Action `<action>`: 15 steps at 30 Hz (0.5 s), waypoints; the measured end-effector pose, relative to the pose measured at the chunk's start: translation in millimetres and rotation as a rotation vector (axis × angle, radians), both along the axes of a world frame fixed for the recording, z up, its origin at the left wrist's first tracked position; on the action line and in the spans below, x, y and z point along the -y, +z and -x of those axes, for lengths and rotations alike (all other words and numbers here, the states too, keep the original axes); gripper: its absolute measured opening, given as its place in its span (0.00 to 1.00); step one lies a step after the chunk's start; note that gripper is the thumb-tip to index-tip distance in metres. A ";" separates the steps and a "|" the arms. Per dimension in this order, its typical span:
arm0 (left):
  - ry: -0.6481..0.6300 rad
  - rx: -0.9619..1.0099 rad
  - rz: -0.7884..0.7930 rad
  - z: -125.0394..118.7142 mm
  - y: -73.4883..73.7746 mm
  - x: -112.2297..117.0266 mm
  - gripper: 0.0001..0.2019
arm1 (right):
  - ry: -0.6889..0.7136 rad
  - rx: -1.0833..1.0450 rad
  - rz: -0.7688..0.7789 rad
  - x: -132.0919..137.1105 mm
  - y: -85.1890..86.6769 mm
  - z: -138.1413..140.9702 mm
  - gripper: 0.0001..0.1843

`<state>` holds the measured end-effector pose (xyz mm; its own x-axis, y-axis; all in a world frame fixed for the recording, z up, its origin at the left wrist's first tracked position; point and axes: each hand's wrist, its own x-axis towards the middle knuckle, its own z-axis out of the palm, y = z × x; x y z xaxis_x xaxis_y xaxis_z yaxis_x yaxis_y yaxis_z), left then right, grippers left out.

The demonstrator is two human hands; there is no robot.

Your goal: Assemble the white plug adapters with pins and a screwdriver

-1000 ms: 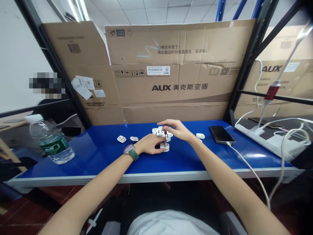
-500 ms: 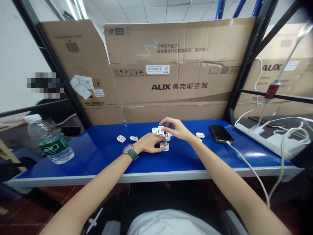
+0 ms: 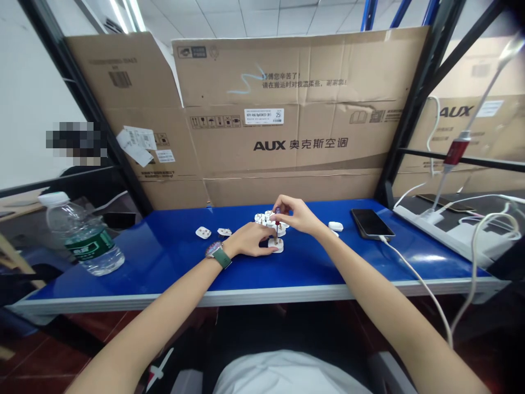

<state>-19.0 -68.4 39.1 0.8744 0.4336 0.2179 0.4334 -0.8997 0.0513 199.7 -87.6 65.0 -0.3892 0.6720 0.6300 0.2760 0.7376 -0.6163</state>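
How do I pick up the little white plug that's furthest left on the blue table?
Probably pinch that white plug by its two side edges, coming straight down from above. It lies low and flat on the blue table, with bare surface around it, so there is room on both sides.

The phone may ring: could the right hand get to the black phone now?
Probably yes: the phone lies right of the right hand, only a white case between. But that hand pinches a screwdriver on the white plug the left hand steadies.
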 end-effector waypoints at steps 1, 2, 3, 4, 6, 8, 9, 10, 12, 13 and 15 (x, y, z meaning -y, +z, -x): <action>-0.001 0.003 0.002 0.0 -0.3 -0.2 0.14 | -0.006 -0.005 0.004 -0.1 -0.1 0.2 0.17; -0.001 0.007 0.002 0.1 -0.7 -0.4 0.14 | -0.013 -0.011 0.007 -0.4 -0.3 0.3 0.17; -0.001 0.011 0.000 0.1 -1.1 -0.7 0.14 | -0.019 -0.016 0.010 -0.7 -0.5 0.4 0.17; -0.001 0.013 -0.002 0.2 -1.6 -1.1 0.14 | -0.028 -0.021 0.011 -1.1 -0.9 0.4 0.17; 0.000 0.014 -0.010 0.1 -2.6 -2.1 0.15 | -0.048 -0.029 0.016 -2.0 -1.9 0.5 0.17; -0.002 0.013 -0.023 -0.1 -3.7 -2.9 0.15 | -0.076 -0.035 0.025 -3.0 -3.3 0.8 0.17; -0.004 0.012 -0.034 -0.4 -4.2 -3.2 0.15 | -0.090 -0.038 0.032 -3.4 -4.1 1.2 0.18; -0.005 0.009 -0.045 -0.6 -4.6 -3.5 0.15 | -0.104 -0.042 0.039 -3.9 -4.9 1.8 0.18; -0.003 0.000 -0.074 -1.0 -4.8 -3.7 0.16 | -0.129 -0.059 0.041 -5.2 -6.3 3.7 0.18; 0.003 -0.005 -0.094 -1.0 -4.6 -3.7 0.16 | -0.138 -0.080 0.036 -6.2 -6.7 4.6 0.17; 0.020 -0.010 -0.138 0.0 -2.9 -3.8 0.17 | -0.145 -0.160 0.022 -9.2 -6.7 5.4 0.17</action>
